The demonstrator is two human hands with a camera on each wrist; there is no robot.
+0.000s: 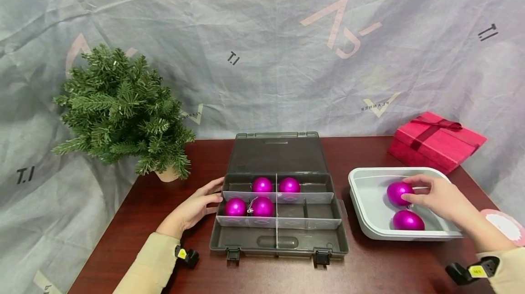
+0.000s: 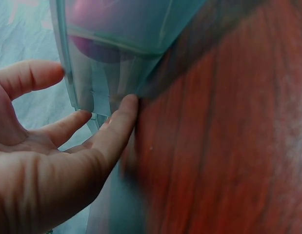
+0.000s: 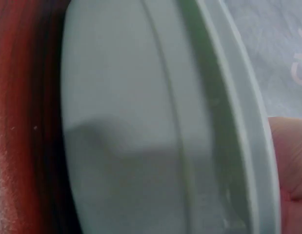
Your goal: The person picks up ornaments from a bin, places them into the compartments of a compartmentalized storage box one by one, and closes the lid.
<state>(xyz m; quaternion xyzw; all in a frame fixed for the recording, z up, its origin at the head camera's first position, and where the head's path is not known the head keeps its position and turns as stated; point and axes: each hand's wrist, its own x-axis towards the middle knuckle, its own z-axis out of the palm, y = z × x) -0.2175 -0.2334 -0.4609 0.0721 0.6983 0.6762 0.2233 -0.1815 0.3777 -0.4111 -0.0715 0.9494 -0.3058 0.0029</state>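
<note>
A grey divided case (image 1: 287, 242) lies with its lid (image 1: 279, 155) folded back; two magenta balls sit in its back row and two in its middle row, left side. The left hand (image 1: 198, 205) touches the case's left side with fingers spread, as the left wrist view also shows (image 2: 68, 146). In the white tub (image 1: 369, 225), the right hand (image 1: 440, 196) holds a magenta ball (image 1: 397, 193) between thumb and fingers. Another magenta ball (image 1: 408, 220) lies just in front. The right wrist view shows the tub's outer wall (image 3: 126, 97) hiding most of the hand (image 3: 292, 170).
A small green tree (image 1: 123, 107) in a pot stands at the back left. Behind the tub is a red gift box (image 1: 439, 141) with a dark ribbon. A pink and white round item (image 1: 502, 226) lies at the right edge.
</note>
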